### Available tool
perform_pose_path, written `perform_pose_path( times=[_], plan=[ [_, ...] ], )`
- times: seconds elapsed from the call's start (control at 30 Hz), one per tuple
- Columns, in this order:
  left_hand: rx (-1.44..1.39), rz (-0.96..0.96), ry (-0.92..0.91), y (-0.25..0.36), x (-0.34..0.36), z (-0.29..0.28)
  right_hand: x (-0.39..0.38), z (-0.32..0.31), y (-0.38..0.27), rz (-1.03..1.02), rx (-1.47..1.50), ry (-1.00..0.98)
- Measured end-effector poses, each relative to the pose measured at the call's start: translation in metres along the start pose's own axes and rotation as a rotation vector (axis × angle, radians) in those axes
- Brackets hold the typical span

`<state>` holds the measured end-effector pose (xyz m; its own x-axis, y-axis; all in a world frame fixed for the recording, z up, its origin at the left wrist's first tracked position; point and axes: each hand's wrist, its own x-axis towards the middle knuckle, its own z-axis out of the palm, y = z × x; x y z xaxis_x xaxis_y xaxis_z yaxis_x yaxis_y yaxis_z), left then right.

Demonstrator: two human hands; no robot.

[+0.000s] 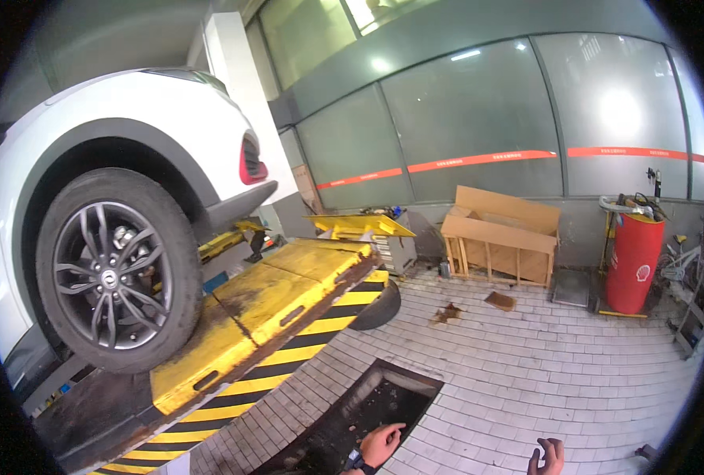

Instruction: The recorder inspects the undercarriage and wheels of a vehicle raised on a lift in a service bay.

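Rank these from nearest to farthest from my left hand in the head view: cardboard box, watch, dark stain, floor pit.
From your left hand:
1. Watch: on that wrist.
2. Floor pit: below and just beyond the hand.
3. Dark stain: on the tiles beyond the pit, to the right.
4. Cardboard box: behind the stain, by the wall.

1. On my feed, the floor pit (318, 434) is a long, dark, rectangular recess, set slantwise; in view the left hand (379, 446) covers part of its right edge.
2. I see its far end beyond that hand; small pale bits dot its dirty inside.
3. The tiled floor (510, 372), pale with dark joints, spreads past the right hand (550, 457); a brown stain (447, 314) marks it well ahead of both hands.
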<state>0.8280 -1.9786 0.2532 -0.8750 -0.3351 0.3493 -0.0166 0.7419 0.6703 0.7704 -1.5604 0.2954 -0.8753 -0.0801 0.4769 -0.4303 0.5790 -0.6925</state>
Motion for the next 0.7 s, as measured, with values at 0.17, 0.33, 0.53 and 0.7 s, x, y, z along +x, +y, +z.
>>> perform_pose_path(
  times=[0.17, 0.33, 0.53, 0.7],
  plan=[
    [0.013, 0.051, 0.029, -0.004, 0.085, 0.053, 0.034, 0.012, 0.053, 0.077, -0.026, 0.082],
    [-0.023, -0.05, -0.026, -0.039, 0.155, 0.129, 0.111, 0.031, 0.088, 0.067, -0.08, 0.061],
    [-0.184, 0.042, -0.072, -0.024, 0.302, 0.228, 0.253, 0.023, 0.13, 0.198, -0.202, 0.149],
    [-0.22, 0.092, -0.05, 0.005, 0.408, 0.238, 0.364, 0.04, 0.187, 0.068, -0.232, 0.242]
  ],
)
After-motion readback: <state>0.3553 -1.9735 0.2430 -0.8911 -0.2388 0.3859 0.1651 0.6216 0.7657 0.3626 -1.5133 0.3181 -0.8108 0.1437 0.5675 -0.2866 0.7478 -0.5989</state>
